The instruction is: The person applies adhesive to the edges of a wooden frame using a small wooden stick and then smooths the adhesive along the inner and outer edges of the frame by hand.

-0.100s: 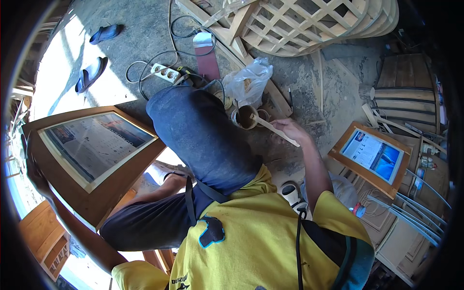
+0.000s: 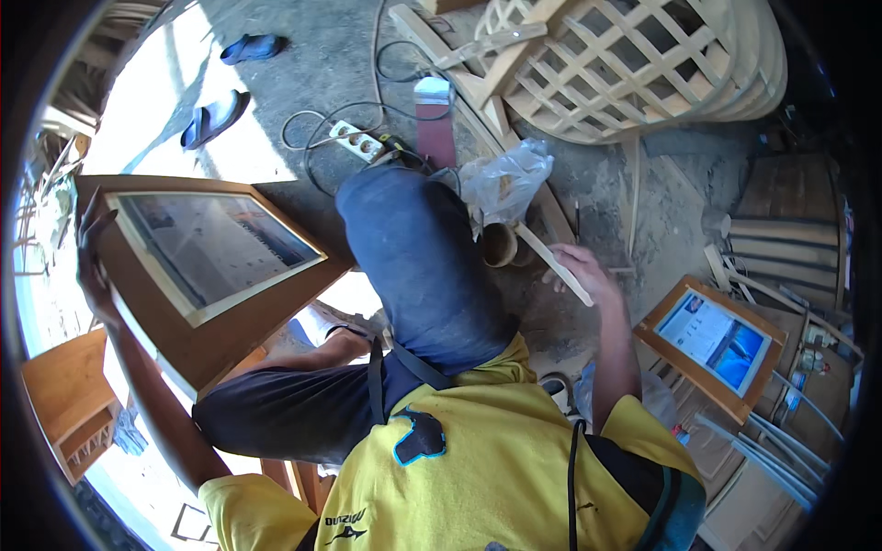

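My left hand (image 2: pixel 90 266) grips the far left edge of a large brown wooden frame (image 2: pixel 225 326) with a picture panel in it, held tilted beside my knee. My right hand (image 2: pixel 588 274) holds a thin flat wooden stick (image 2: pixel 549 260) whose far end reaches a small round wooden cup (image 2: pixel 501 246) on the ground. A crumpled clear plastic bag (image 2: pixel 505 184) lies just behind the cup. My raised knee in dark blue trousers (image 2: pixel 418 262) sits between the two hands.
A white power strip (image 2: pixel 360 141) with cables lies on the concrete floor ahead. Curved wooden lattice panels (image 2: pixel 634 64) are stacked at the top right. A second framed picture (image 2: pixel 712 344) and wooden parts lie at right. Blue sandals (image 2: pixel 216 118) rest at upper left.
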`<state>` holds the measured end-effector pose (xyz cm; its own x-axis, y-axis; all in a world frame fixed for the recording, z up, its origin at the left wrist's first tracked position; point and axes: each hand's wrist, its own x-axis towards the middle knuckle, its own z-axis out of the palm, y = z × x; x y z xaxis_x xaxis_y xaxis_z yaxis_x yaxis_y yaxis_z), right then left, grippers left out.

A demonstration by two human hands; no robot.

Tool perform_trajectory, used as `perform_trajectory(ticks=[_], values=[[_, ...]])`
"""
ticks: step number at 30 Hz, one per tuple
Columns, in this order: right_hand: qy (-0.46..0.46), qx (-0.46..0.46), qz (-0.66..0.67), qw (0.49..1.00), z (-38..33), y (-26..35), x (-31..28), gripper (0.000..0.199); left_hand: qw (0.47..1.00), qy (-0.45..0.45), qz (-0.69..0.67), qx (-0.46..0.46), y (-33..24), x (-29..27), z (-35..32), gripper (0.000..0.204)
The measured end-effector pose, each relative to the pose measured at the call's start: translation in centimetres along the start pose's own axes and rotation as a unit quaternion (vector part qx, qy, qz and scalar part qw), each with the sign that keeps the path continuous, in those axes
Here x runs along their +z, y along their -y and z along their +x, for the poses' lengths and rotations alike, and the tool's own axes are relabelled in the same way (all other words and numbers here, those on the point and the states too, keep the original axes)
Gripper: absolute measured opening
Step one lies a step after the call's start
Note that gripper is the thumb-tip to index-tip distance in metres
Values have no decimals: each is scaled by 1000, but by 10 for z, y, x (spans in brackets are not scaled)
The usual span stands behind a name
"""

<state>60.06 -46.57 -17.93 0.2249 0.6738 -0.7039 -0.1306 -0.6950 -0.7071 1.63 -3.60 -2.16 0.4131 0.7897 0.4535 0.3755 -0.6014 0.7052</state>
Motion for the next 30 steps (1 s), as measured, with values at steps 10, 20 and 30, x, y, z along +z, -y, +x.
perform_trajectory(ticks=[10,20,30], values=[[2,-443,-251,860,-90,250,167,43,987,-2,84,138,-27,22,54,50],[101,-568,-492,653,-106,314,282,48,978,-26,135,155,-23,42,65,51],[66,-508,-575,638,-133,349,291,44,971,-30,175,160,-22,43,66,47]])
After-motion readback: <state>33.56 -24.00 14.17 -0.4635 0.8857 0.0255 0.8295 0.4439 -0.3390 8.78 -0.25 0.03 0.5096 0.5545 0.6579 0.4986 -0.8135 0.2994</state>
